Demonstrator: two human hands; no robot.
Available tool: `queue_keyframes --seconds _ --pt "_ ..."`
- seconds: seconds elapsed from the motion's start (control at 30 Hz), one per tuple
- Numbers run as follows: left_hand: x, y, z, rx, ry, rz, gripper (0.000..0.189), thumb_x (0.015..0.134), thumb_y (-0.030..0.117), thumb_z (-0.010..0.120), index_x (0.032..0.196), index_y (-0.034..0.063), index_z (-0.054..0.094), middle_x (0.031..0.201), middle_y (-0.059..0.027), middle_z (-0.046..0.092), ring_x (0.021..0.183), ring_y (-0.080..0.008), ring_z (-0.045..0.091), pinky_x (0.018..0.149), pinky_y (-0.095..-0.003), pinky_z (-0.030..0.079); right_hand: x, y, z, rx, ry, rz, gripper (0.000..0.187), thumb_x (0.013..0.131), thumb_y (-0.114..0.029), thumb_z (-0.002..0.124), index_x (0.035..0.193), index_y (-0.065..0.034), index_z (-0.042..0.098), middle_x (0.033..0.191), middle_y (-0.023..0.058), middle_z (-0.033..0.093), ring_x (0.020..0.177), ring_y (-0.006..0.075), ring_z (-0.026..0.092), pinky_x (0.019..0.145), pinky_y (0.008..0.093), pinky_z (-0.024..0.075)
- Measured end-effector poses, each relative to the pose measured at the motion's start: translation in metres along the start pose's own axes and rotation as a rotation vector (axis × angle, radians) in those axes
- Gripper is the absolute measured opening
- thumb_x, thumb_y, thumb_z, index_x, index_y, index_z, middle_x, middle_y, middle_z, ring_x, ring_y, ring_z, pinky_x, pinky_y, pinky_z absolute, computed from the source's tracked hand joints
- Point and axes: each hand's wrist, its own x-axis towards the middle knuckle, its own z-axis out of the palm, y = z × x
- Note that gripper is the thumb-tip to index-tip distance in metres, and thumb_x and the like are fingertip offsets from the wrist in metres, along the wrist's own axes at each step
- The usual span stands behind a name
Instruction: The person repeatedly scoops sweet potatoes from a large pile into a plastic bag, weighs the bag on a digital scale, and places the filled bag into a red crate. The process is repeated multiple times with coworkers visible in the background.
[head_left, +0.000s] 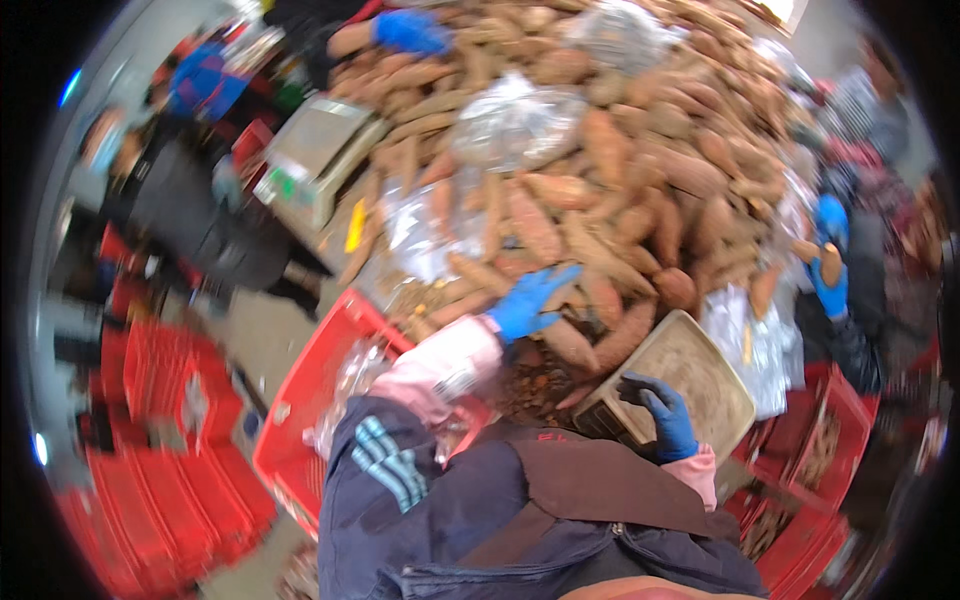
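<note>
A large heap of sweet potatoes (600, 225) covers the table before me. My left hand (529, 304), in a blue glove, reaches over the near side of the heap with fingers spread; no sweet potato shows in its grip. My right hand (664, 412), in a blue glove with darkened fingers, is over the left part of a weighing scale's dirty pan (701, 382), fingers apart and holding nothing. A clear plastic bag (517, 124) with contents lies on the heap, and flat clear bags (435, 229) lie left of centre.
A red plastic crate (289, 420) holding bagged goods stands at my left. Stacked red crates (165, 510) are further left. Another scale (322, 150) sits at the table's left edge. Co-workers stand around the heap, one with blue gloves (829, 285) at right. More red crates (832, 442) stand right.
</note>
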Motion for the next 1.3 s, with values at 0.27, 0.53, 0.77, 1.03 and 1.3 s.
queue_keyframes --seconds 0.27,0.53,0.77,1.03,1.3 --pt "0.03 0.02 -0.049 -0.035 -0.093 0.044 0.051 0.073 0.01 0.065 0.123 0.011 0.055 0.11 -0.0189 0.057 0.098 -0.0363 0.055 0.089 -0.0411 0.044 -0.022 0.012 -0.008 0.261 0.094 -0.011 0.037 0.093 -0.017 0.052 0.122 0.0047 0.051 0.117 0.0121 0.058 0.108 0.0202 0.056 0.095 0.0326 0.0431" --pt "0.186 -0.039 -0.095 -0.257 0.104 0.011 0.05 0.086 0.015 0.062 0.131 0.0028 0.044 0.127 -0.0163 0.051 0.116 -0.0245 0.051 0.095 -0.0319 0.043 -0.023 0.01 -0.01 0.273 0.199 -0.031 0.037 0.093 -0.018 0.052 0.122 0.0051 0.051 0.118 0.0128 0.057 0.108 0.0207 0.056 0.095 0.033 0.044" --pt "0.277 -0.058 -0.076 0.172 0.048 -0.278 0.094 0.071 0.046 0.072 0.14 0.0026 0.027 0.137 -0.0323 0.032 0.125 -0.0416 0.039 0.104 -0.0405 0.035 -0.018 0.008 -0.002 0.217 0.249 0.03 0.035 0.092 -0.017 0.052 0.118 0.0049 0.053 0.119 0.0139 0.057 0.108 0.0228 0.057 0.095 0.0352 0.044" --pt "0.253 -0.087 -0.143 0.17 0.079 -0.135 0.05 0.076 0.025 0.072 0.121 0.011 0.056 0.116 -0.0141 0.058 0.103 -0.0309 0.057 0.089 -0.0379 0.046 -0.002 0.0 0.005 0.182 0.224 0.053 0.035 0.092 -0.019 0.051 0.119 0.0049 0.054 0.117 0.0135 0.059 0.106 0.0222 0.057 0.094 0.035 0.0445" --pt "0.261 -0.111 -0.2 0.66 0.391 -0.321 0.086 0.066 0.047 0.076 0.138 0.0196 0.036 0.141 -0.0167 0.035 0.129 -0.035 0.034 0.105 -0.0479 0.028 0.004 -0.001 0.003 0.16 0.246 0.129 0.037 0.093 -0.019 0.052 0.122 0.0049 0.053 0.113 0.0139 0.06 0.104 0.0199 0.057 0.093 0.0315 0.0437"
